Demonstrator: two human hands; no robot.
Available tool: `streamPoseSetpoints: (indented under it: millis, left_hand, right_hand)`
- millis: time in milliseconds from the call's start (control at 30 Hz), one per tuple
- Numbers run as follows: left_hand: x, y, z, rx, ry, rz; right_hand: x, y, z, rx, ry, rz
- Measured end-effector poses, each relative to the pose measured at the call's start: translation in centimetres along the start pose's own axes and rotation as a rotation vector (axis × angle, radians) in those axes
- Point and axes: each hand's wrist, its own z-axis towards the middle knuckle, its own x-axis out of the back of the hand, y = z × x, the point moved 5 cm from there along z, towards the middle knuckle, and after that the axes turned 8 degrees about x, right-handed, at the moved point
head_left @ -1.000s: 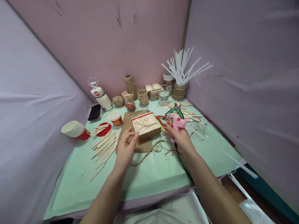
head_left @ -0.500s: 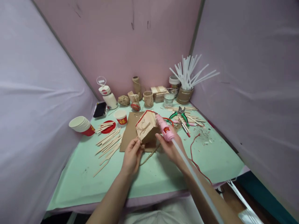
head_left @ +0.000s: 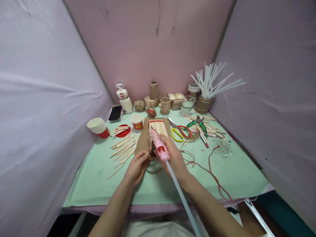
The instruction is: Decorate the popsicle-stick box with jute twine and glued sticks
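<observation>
Between my hands, on a cardboard sheet (head_left: 142, 136), is a small house made of craft sticks (head_left: 158, 125), with red cord along its roof edge. The fingers of my left hand (head_left: 137, 166) are pinched at its lower left corner, where a strand of twine (head_left: 153, 171) loops below. My right hand (head_left: 176, 159) grips a pink hot glue gun (head_left: 159, 143), and a long translucent glue stick (head_left: 181, 191) sticks out of its back. The gun's nozzle is by the left edge of the house; whether it touches cannot be made out. The gun and right hand hide part of the house.
Scissors (head_left: 178, 129), green-handled pliers (head_left: 198, 125) and a red cord (head_left: 214, 176) lie to the right. Loose craft sticks (head_left: 123, 149), a red dish (head_left: 123, 132) and stacked paper cups (head_left: 98, 127) are on the left. A glass of water (head_left: 187, 108) stands behind.
The house has turned, so its stick roof now faces up toward me. The glue gun has swung to the house's left edge, uncovering the scissors. The camera view has shifted left.
</observation>
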Motion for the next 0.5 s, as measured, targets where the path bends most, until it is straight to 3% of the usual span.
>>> streamPoseSetpoints:
  millis: [167, 300, 400, 500]
  left_hand:
    - [-1.3, -0.8, 0.7, 0.024, -0.072, 0.146]
    - [-0.7, -0.6, 0.7, -0.045, -0.009, 0.317]
    - [0.1, 1.2, -0.4, -0.171, 0.108, 0.443]
    - [0.1, 4.1, -2.1, -0.262, 0.179, 0.549]
  right_hand:
    - [0.7, -0.2, 0.4, 0.050, 0.026, -0.051]
    - [0.6, -0.1, 0.2, 0.049, 0.022, -0.030]
    - [0.7, 0.0, -0.3, -0.003, 0.040, 0.038]
    - [2.0, 0.6, -0.9, -0.187, 0.172, 0.105]
